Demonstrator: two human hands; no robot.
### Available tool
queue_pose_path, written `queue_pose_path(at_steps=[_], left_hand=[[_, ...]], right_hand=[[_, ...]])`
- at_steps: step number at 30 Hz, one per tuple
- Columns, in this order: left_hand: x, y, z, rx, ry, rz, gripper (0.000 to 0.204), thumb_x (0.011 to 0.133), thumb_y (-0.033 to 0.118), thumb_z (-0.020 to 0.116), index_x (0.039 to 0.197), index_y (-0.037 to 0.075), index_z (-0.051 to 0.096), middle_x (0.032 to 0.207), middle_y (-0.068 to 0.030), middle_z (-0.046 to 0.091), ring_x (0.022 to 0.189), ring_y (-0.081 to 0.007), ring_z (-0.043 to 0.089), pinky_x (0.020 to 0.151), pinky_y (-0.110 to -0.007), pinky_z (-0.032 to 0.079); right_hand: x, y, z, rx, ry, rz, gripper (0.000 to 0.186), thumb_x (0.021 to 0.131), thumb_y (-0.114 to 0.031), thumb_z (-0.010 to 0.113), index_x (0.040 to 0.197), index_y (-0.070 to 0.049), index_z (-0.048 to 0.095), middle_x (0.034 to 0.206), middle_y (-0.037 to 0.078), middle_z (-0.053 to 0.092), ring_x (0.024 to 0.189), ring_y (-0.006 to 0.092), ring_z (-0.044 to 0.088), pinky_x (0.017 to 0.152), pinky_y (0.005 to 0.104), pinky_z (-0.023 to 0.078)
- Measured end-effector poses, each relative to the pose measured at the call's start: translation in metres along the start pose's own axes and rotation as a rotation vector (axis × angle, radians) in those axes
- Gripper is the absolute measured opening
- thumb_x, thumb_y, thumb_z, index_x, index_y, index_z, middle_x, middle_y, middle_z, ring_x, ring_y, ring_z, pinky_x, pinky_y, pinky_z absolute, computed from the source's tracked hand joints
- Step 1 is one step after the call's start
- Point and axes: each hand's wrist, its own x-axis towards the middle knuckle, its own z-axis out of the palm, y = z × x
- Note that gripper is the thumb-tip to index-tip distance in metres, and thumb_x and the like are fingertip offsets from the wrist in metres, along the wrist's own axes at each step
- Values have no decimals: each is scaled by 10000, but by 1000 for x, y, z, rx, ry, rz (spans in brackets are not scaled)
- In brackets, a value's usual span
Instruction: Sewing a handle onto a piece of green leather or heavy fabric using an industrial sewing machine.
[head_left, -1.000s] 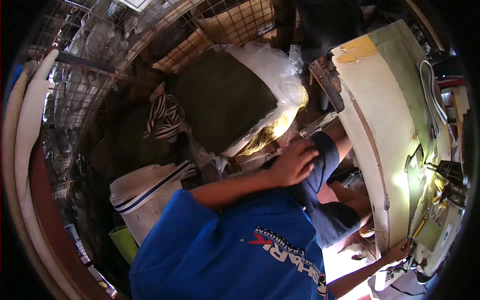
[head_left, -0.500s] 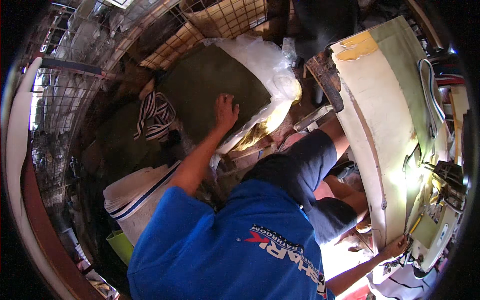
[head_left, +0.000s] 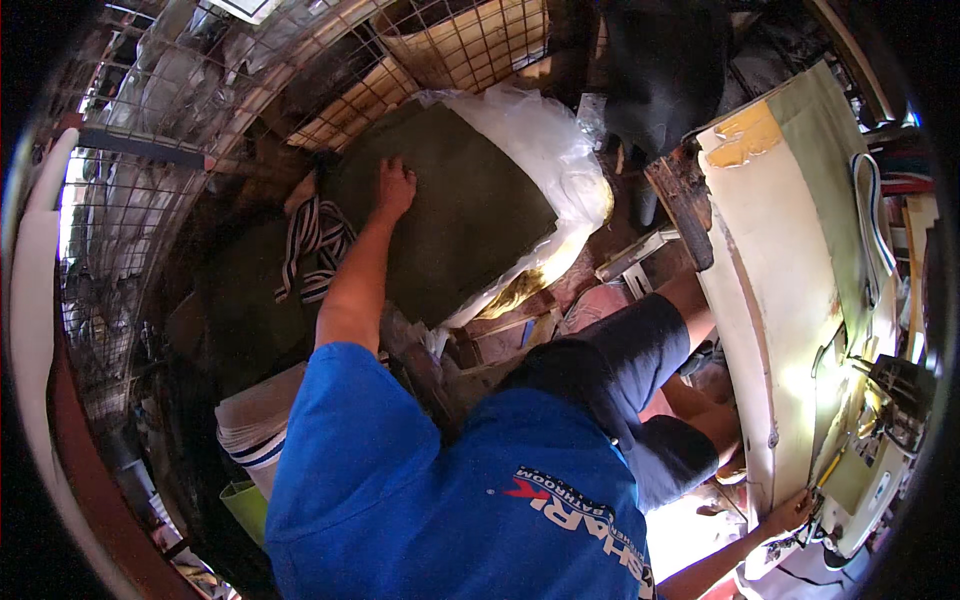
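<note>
My left hand (head_left: 397,188) rests on a stack of dark green cloth (head_left: 460,205), near its far left part, with its fingers lying on the surface. White plastic wrapping (head_left: 565,160) lies along the cloth's far and right sides. Beside my left forearm is a bundle of striped strap (head_left: 315,245). At the lower right, my right hand (head_left: 793,512) is at the edge of a worn cream worktable (head_left: 770,290), close to a sewing machine (head_left: 868,485). The fingers of that hand are small and partly hidden, so their grip does not show.
A wire mesh panel (head_left: 120,230) stands along the left. Folded beige cloth with a striped edge (head_left: 255,415) lies beside my left upper arm. A striped strap (head_left: 872,215) hangs over the worktable's far right, near green cloth (head_left: 820,130). Bright light falls by the machine.
My left hand has slid over the green cloth toward its far left part. The whole view has shifted slightly. My right hand stays by the sewing machine.
</note>
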Motion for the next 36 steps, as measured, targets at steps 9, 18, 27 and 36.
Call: queue_pose_path(at_steps=[9,18,27,36], left_hand=[[53,-58,-16,-50,-126,-152,559,908,166,573,1402,-30,399,1428,-293,396,1279,-447,446,1062,-474,411],[61,-104,-26,107,-137,-71,465,838,169,640,1278,42,564,1313,-233,543,1216,-393,523,996,-470,451],[55,-95,-46,424,-115,-91,376,887,187,616,1235,47,586,1243,-234,589,1151,-411,551,938,-477,470],[41,-57,-125,-49,-133,71,234,906,116,616,1097,-19,616,1084,-260,626,1067,-408,603,855,-451,481]], right_hand=[[-2,9,-18,-114,27,-69,390,979,-274,566,1132,74,651,1143,266,644,1056,356,610,938,416,468],[-1,25,1,-66,49,-49,395,958,-310,600,1130,39,662,1095,199,678,966,309,641,849,382,511],[-2,22,6,14,97,-37,367,945,-278,621,1124,39,667,1093,170,686,976,263,643,857,352,506],[-6,23,8,7,16,69,468,946,-412,594,1143,5,667,1136,188,667,1014,322,642,872,388,520]])
